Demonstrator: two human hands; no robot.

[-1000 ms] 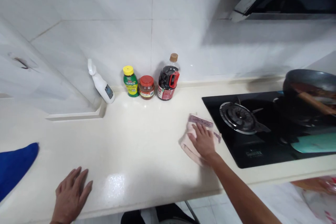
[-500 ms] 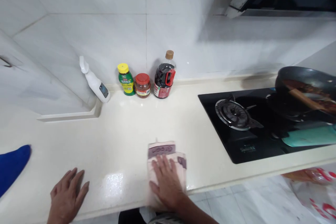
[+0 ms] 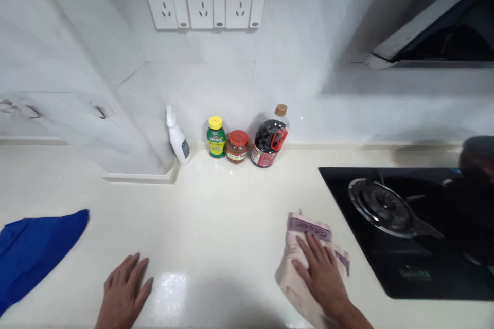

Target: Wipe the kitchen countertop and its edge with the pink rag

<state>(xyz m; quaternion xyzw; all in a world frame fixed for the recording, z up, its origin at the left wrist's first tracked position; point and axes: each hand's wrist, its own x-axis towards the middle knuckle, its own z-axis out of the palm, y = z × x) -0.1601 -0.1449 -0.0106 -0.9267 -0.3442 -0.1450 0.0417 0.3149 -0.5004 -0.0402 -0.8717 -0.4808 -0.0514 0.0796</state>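
My right hand (image 3: 322, 272) lies flat with fingers apart on a pale pink cloth (image 3: 295, 267), pressing it to the white countertop (image 3: 216, 226). A purple band with lettering runs along the cloth's far edge. Part of the cloth is hidden under the hand. Left of the hob, hand and cloth stay on the counter, not touching the black glass. My left hand (image 3: 125, 290) rests palm down at the front left, fingers stretched out, holding nothing.
Against the wall stand a white spray bottle (image 3: 178, 141), a green bottle with yellow cap (image 3: 216, 139), a red-lidded jar (image 3: 236, 148) and a dark sauce bottle (image 3: 268, 139). A blue cloth (image 3: 42, 247) lies at left. The gas hob (image 3: 389, 247) is at right, beneath a hood (image 3: 436, 25).
My right hand has slid the cloth to the right, closer to the hob. The camera view has tilted up and turned left, showing the wall sockets. My left hand stays on the counter.
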